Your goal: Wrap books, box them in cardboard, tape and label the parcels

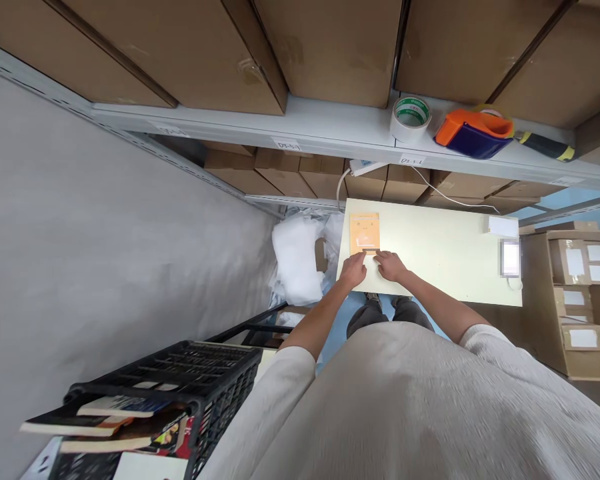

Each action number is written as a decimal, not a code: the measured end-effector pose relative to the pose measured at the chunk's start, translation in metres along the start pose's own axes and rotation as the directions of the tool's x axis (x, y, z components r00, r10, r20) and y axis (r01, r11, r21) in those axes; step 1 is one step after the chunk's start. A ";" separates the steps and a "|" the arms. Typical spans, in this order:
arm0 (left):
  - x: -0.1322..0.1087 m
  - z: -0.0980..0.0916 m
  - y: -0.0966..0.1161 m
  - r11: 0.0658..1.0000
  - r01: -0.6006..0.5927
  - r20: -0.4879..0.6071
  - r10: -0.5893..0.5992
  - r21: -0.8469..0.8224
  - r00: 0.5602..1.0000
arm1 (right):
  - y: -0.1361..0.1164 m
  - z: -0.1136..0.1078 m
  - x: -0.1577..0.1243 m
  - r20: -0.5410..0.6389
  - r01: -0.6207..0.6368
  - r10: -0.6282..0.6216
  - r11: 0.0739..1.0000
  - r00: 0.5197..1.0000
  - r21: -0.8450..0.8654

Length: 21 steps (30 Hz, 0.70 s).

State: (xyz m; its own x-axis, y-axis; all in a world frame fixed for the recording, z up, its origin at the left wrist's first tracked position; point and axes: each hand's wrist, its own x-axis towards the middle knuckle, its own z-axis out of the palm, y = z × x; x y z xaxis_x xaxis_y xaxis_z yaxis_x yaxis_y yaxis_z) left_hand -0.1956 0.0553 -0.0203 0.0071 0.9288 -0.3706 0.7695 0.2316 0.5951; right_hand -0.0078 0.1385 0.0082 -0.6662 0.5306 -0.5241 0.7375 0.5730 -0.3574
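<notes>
- Orange flat packet [365, 233], looks like a thin padded envelope or a slim book in kraft wrap, lies flat on the pale tabletop [440, 257] near its left edge, roughly 12 o'clock from both hands.
- Left hand [353, 272] rests at the packet's near left corner, fingers [361, 261] curled together and pressing down on the tabletop edge of it; not wrapped around anything.
- Right hand [391, 265] sits just beside it at 3 o'clock, fingers also drawn together, tips touching the packet's near short edge, where a darker strip shows.
- Handling judgement: light, thin, probably semi-stiff like card; paper face likely a bit slick on the smooth tabletop, so it would slide sooner than lift. Not fragile-looking, though it may crease if bent.
- Best hold, judged: pinch the near short edge or a near corner, thumb under, or slide it to the tabletop rim first.
- White plastic wrap [297, 260] is bunched at 9 o'clock of the tabletop, on the floor side.
- Tape roll [411, 118] and orange tape dispenser [474, 133] sit on the grey shelf [330, 130] at 12 to 1 o'clock, well apart from the hands.
- Black crate [200, 380] with books [115, 417] is at 7 o'clock; cardboard boxes [577, 300] at 3 o'clock.
</notes>
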 end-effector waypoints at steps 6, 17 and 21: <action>0.003 -0.010 0.002 0.994 0.067 0.077 -0.074 0.089 0.994 | -0.002 -0.003 0.008 0.047 -0.011 0.014 0.997 0.999 -0.078; 0.034 -0.022 0.002 0.981 0.143 0.128 -0.160 0.132 0.979 | -0.005 -0.019 0.041 0.153 -0.083 0.093 0.994 0.984 -0.074; 0.038 -0.025 0.004 0.978 0.155 0.131 -0.173 0.139 0.976 | -0.004 -0.021 0.047 0.186 -0.101 0.111 0.993 0.976 -0.065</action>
State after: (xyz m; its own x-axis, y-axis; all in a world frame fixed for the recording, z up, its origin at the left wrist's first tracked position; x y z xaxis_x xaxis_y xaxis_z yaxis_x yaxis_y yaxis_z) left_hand -0.2081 0.0989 -0.0145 -0.0426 0.8284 -0.5585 0.8424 0.3303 0.4257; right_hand -0.0448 0.1740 0.0010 -0.5478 0.4655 -0.6952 0.7921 0.5559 -0.2520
